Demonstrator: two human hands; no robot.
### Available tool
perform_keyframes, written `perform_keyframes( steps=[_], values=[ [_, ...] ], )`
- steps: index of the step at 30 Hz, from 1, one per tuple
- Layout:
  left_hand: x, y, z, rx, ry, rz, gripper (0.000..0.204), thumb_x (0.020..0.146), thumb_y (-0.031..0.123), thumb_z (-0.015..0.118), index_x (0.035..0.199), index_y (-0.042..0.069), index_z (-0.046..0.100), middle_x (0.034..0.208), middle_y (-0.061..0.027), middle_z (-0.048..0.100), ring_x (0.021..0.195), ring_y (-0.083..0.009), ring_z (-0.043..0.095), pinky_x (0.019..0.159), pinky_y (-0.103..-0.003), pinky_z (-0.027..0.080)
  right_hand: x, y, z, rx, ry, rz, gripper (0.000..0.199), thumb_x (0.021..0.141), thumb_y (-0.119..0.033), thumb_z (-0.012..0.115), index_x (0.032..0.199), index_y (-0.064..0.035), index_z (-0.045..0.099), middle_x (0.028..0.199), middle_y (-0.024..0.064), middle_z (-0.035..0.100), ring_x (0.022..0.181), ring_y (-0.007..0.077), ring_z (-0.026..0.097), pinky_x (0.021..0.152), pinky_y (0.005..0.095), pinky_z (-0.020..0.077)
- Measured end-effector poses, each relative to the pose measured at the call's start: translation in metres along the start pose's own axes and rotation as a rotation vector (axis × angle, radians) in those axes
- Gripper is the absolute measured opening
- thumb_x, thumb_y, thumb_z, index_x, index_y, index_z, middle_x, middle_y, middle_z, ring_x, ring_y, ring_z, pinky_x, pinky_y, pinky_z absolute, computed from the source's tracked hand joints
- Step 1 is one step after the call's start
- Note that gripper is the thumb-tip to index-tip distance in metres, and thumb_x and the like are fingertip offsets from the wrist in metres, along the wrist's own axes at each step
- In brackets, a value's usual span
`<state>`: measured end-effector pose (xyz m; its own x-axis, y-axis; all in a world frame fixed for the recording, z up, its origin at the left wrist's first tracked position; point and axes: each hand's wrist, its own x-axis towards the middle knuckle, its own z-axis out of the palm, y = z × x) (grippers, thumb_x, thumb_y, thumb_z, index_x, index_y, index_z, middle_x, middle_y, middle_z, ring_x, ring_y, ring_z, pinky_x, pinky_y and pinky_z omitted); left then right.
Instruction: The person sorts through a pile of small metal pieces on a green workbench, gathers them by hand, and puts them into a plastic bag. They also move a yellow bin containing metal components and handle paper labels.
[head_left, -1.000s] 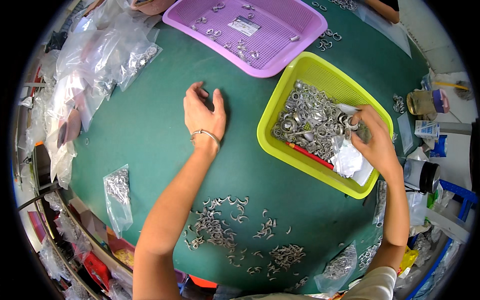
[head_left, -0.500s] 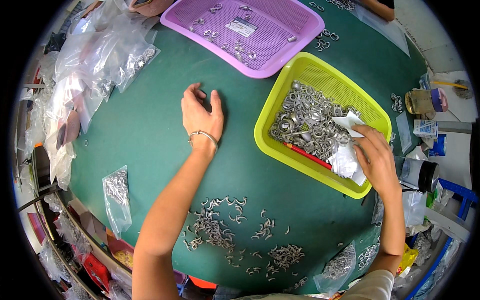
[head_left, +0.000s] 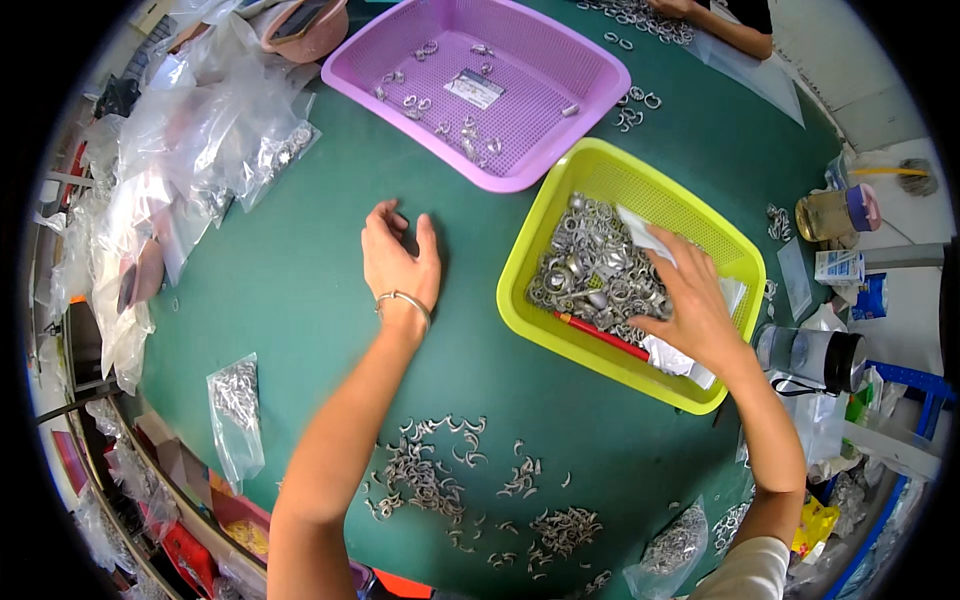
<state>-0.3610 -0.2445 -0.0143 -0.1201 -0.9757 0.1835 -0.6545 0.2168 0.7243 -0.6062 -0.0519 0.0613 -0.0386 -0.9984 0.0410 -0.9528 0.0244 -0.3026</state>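
My right hand (head_left: 697,305) reaches into a yellow-green plastic basket (head_left: 512,285), over a heap of silver-coloured metal rings (head_left: 605,245). Its fingers and thumb are spread apart. A white paper slip (head_left: 638,228) stands up at the fingertips; whether they touch it is hard to see. More white paper (head_left: 672,358) lies under the palm, partly hidden. Beside it in the basket is a red pen-like stick (head_left: 600,335). My left hand (head_left: 398,262), with a bangle on its wrist, rests on the green tabletop (head_left: 330,320), fingers loosely curled, thumb apart, holding nothing.
A purple basket (head_left: 350,85) with a few rings stands behind. Small curved metal pieces (head_left: 420,475) lie in piles near me. Clear bags (head_left: 235,410) sit left and right. Bottles (head_left: 825,215) line the right edge. Another person's arm (head_left: 725,30) is at the far right.
My right hand has moved left and further over the rings, its fingers spreading. The paper slip near its fingertips has shifted left. My left hand stays on the table.
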Motion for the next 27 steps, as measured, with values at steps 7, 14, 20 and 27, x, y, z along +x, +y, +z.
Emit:
perform_keyframes(
  steps=[7, 14, 20, 27],
  values=[
    [-0.001, 0.003, -0.001, -0.011, 0.008, 0.003, 0.041, 0.084, 0.024, 0.06, 0.116, 0.001, 0.049, 0.09, -0.0086, 0.051, 0.081, -0.0232, 0.052, 0.074, -0.036, 0.045, 0.008, -0.006, 0.009, 0.102, 0.117, 0.165, 0.075, 0.061, -0.012, 0.081, 0.128, -0.0063, 0.048, 0.12, 0.0177, 0.051, 0.108, 0.0379, 0.05, 0.091, 0.045, 0.0402],
    [-0.001, 0.003, -0.001, -0.012, 0.008, 0.004, 0.04, 0.084, 0.023, 0.06, 0.115, 0.001, 0.049, 0.09, -0.0089, 0.052, 0.082, -0.0238, 0.052, 0.074, -0.036, 0.045, 0.026, -0.022, 0.017, 0.34, 0.269, 0.237, 0.045, 0.075, -0.007, 0.071, 0.116, -0.0016, 0.055, 0.097, 0.0215, 0.057, 0.087, 0.0402, 0.057, 0.076, 0.0446, 0.0459],
    [0.0, 0.002, 0.0, -0.014, 0.009, 0.004, 0.04, 0.084, 0.023, 0.061, 0.115, 0.001, 0.049, 0.089, -0.0089, 0.052, 0.082, -0.024, 0.052, 0.074, -0.036, 0.045, 0.033, -0.048, 0.016, 0.351, 0.191, 0.097, 0.043, 0.083, -0.009, 0.061, 0.123, 0.0009, 0.048, 0.112, 0.0239, 0.052, 0.097, 0.0403, 0.054, 0.084, 0.0441, 0.0452],
    [0.0, 0.001, 0.0, -0.014, 0.02, 0.017, 0.04, 0.084, 0.023, 0.061, 0.115, 0.001, 0.05, 0.089, -0.0089, 0.052, 0.082, -0.0241, 0.052, 0.075, -0.037, 0.045, 0.023, -0.059, -0.002, 0.002, 0.143, -0.02, 0.056, 0.083, -0.011, 0.061, 0.131, 0.007, 0.038, 0.135, 0.0222, 0.038, 0.118, 0.0406, 0.043, 0.097, 0.045, 0.0384]
  ],
)
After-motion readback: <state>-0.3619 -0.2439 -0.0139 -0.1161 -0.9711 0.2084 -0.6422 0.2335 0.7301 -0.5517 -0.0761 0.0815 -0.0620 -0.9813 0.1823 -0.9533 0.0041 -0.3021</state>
